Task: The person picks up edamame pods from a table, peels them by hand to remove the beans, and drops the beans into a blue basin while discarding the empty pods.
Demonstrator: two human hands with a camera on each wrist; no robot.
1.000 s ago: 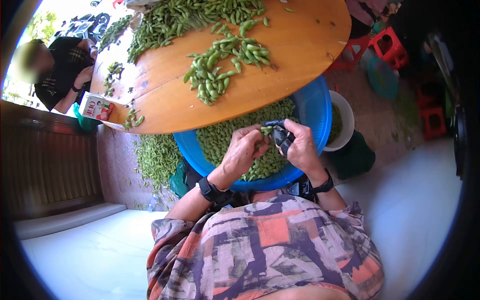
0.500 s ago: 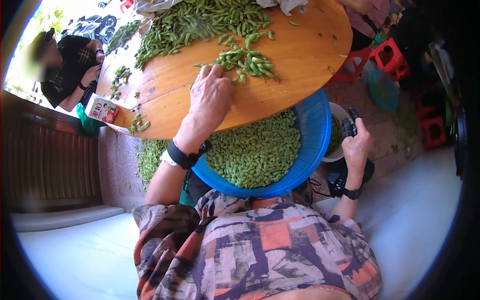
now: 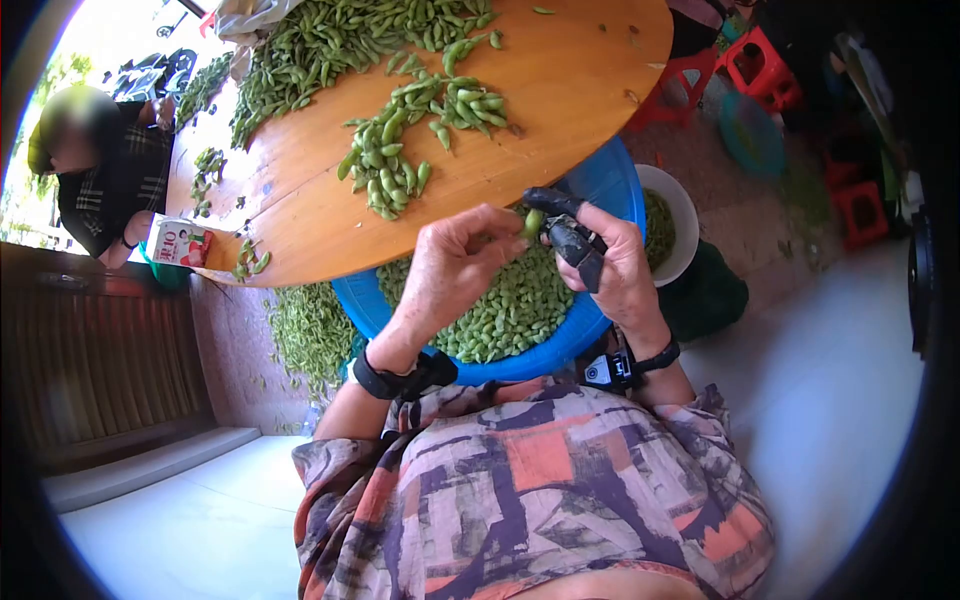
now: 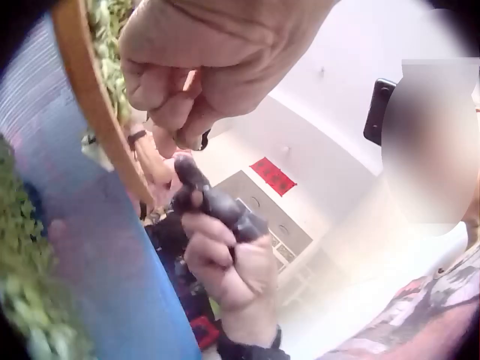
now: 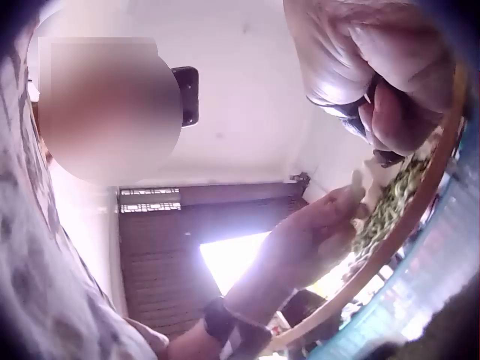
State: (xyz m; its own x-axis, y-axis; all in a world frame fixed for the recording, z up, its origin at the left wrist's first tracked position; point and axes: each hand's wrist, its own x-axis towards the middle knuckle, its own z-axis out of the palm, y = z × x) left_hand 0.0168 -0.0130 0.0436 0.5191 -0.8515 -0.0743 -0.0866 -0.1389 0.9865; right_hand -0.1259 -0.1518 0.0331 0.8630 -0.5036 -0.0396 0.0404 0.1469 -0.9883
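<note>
Over a blue basin [image 3: 628,200] of shelled green beans [image 3: 520,310], both hands come together at a green edamame pod [image 3: 532,222]. The left hand [image 3: 450,262] pinches the pod between thumb and fingertips. Black coverings wrap the thumb and a finger of the right hand [image 3: 615,262], which grips the pod's other end. In the left wrist view the fingertips of the left hand [image 4: 217,67] hide the pod, close above the curled right hand [image 4: 232,262]. The right wrist view shows the left hand [image 5: 300,240] reaching toward the right hand's [image 5: 382,82] curled fingers.
A wooden table [image 3: 570,80] bears a heap of edamame pods [image 3: 330,50], a smaller pile [image 3: 385,160] and a printed carton [image 3: 178,242]. Empty-looking husks [image 3: 310,335] cover the floor at left. A white bucket [image 3: 685,215] and red stools [image 3: 760,70] stand at right; another person [image 3: 110,180] sits at left.
Half a second ago the left hand was at the small pile on the table and the right hand over the white bucket. Both have come back together over the basin, with a pod between them.
</note>
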